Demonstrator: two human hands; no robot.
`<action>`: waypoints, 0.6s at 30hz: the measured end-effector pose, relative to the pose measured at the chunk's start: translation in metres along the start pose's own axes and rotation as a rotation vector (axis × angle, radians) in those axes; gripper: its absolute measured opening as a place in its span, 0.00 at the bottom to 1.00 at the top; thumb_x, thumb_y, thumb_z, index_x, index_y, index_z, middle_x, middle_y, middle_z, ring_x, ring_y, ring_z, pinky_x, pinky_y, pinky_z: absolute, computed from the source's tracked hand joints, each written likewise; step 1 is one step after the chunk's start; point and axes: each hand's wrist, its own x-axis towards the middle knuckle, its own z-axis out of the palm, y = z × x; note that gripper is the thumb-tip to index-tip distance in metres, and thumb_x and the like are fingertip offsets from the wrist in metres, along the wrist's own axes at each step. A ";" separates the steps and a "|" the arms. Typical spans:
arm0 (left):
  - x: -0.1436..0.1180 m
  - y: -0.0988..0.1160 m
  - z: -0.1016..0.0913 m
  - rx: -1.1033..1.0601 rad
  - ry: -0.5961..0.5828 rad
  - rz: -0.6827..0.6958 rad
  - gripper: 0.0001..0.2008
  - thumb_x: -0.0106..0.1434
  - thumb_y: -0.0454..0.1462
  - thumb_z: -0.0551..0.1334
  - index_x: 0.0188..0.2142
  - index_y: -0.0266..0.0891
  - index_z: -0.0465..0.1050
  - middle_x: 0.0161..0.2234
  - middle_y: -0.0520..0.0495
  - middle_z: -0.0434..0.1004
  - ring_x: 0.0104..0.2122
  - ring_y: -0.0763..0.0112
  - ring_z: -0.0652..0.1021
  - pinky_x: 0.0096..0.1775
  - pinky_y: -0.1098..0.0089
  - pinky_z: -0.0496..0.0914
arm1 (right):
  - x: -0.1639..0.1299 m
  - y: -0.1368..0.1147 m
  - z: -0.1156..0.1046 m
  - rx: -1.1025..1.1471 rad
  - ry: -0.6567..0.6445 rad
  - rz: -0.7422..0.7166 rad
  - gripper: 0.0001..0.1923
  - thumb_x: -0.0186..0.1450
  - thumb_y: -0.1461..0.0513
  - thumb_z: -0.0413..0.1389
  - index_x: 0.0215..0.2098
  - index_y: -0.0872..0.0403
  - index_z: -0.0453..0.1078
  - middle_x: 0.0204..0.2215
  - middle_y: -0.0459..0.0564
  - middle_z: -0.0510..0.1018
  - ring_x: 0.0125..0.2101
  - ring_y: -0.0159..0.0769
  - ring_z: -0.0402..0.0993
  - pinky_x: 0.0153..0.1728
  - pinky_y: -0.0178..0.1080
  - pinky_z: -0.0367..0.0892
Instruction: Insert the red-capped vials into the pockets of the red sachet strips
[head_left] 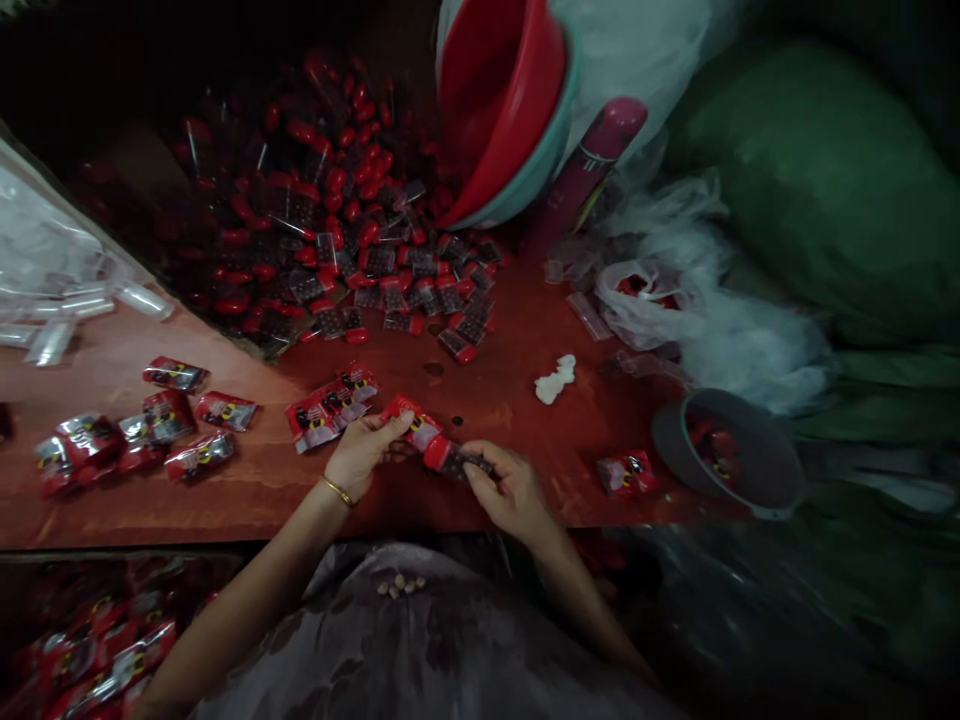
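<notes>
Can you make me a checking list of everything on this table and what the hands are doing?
Surface: red-brown wooden table, worn and stained.
Job's things: left hand holds a red printed packet; right hand holds a small red-capped tube; the two meet between the hands.
Clutter: big pile of red-capped tubes, filled packets at left, more packets by the left hand, white scrap, grey bowl, red basin, plastic bags.
Hands: both closed on their items; gold bangle on left wrist.
Cables: nothing seen.
Surroundings: dim; green sack at right.
</notes>
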 end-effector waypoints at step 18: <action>-0.002 0.007 0.001 0.034 0.072 0.107 0.19 0.35 0.46 0.72 0.22 0.33 0.77 0.20 0.47 0.77 0.19 0.74 0.73 0.21 0.75 0.68 | -0.002 0.000 0.002 0.323 -0.061 0.164 0.09 0.59 0.60 0.48 0.29 0.55 0.69 0.19 0.43 0.69 0.17 0.25 0.58 0.16 0.29 0.56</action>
